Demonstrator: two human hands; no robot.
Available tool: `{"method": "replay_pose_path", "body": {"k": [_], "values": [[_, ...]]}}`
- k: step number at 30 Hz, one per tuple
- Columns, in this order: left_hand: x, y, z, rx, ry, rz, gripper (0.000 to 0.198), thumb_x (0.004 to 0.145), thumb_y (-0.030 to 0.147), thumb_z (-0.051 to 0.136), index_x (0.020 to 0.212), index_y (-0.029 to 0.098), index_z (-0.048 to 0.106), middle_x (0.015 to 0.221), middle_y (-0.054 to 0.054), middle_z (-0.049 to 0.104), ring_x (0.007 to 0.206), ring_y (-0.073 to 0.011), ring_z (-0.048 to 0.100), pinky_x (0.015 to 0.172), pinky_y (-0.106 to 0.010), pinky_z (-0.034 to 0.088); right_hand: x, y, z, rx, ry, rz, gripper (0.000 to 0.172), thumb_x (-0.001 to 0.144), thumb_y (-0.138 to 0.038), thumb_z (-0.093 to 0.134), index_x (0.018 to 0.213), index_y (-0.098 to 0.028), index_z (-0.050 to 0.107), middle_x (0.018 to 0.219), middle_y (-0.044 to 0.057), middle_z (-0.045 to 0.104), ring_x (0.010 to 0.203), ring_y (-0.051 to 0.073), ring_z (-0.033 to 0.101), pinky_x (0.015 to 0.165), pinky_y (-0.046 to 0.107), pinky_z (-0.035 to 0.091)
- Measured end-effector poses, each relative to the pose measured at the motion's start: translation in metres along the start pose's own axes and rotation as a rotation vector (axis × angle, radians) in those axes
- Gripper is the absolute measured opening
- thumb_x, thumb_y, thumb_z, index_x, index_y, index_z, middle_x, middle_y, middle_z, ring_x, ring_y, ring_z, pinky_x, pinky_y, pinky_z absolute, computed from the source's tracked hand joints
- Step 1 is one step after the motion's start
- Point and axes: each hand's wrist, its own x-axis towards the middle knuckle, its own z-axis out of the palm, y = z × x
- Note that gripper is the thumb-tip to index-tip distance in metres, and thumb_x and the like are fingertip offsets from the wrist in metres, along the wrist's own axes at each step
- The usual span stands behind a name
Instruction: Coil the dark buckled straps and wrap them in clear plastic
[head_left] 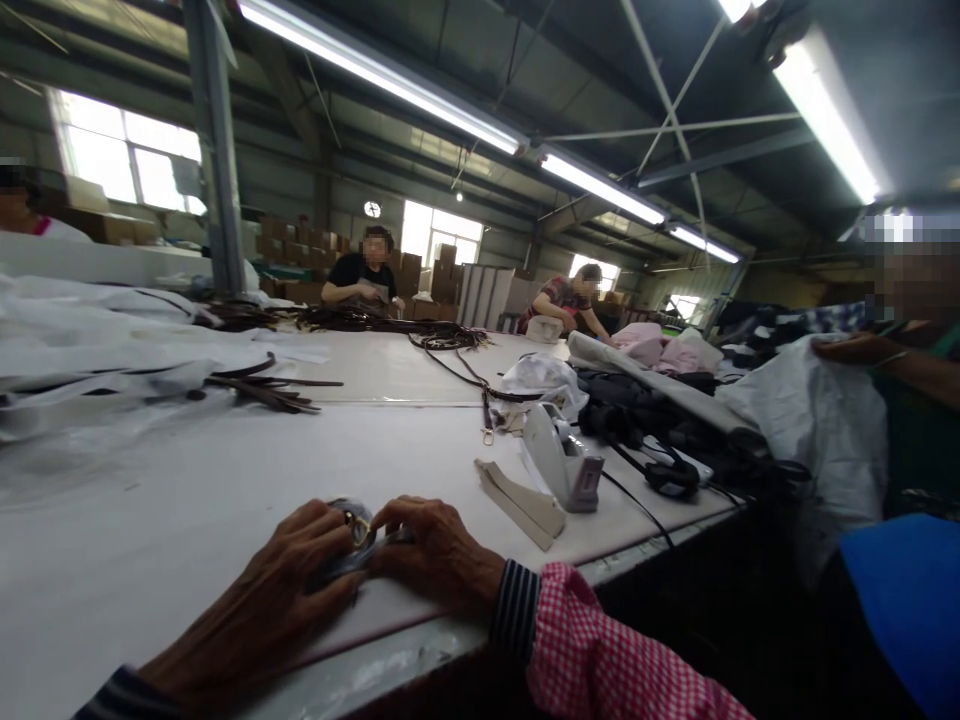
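Both of my hands rest on the white table [150, 520] near its front edge. My left hand [262, 600] and my right hand [439, 550] pinch a small dark strap piece with a brass ring [358, 530] between their fingertips. The fingers of both hands are closed on it, and the piece lies flat on the table. My right sleeve is pink checked with a striped cuff.
A white tape dispenser [559, 460] and a beige wedge [521, 500] stand right of my hands. Dark leather straps [262, 390] and white plastic bags [90, 350] lie at the left and back. Black bags [660, 420] crowd the right edge. Other people work around the table.
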Motion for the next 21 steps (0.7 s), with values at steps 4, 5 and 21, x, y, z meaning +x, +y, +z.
{"method": "replay_pose_path", "body": {"k": [4,5,21], "values": [[-0.002,-0.015,0.013,0.094,0.047,0.022,0.013,0.092,0.036,0.064,0.088,0.024,0.068,0.092,-0.003,0.068,0.09,-0.0235,0.058,0.083,-0.033,0.046,-0.001,0.003,0.006,-0.038,0.011,-0.01,0.026,0.089,-0.043,0.077,0.109,-0.027,0.071,0.096,-0.002,0.069,0.088,0.015,0.065,0.076,0.024,0.044],[-0.002,-0.016,0.015,0.105,0.065,0.024,0.013,0.091,0.036,0.065,0.089,0.024,0.068,0.093,-0.003,0.068,0.09,-0.0237,0.059,0.083,-0.033,0.046,-0.001,0.003,0.006,-0.046,0.01,-0.009,0.027,0.09,-0.043,0.077,0.11,-0.027,0.071,0.097,-0.002,0.069,0.088,0.015,0.065,0.077,0.024,0.044],[0.007,-0.015,-0.015,-0.773,0.31,-0.653,0.045,0.076,0.061,0.07,0.067,0.018,0.062,0.062,0.002,0.05,0.061,-0.0163,0.045,0.054,-0.027,0.035,-0.019,0.073,-0.156,-0.758,-0.154,0.608,0.029,0.099,-0.035,0.066,0.12,-0.014,0.065,0.12,0.01,0.066,0.105,0.024,0.067,0.092,0.046,0.057]]}}
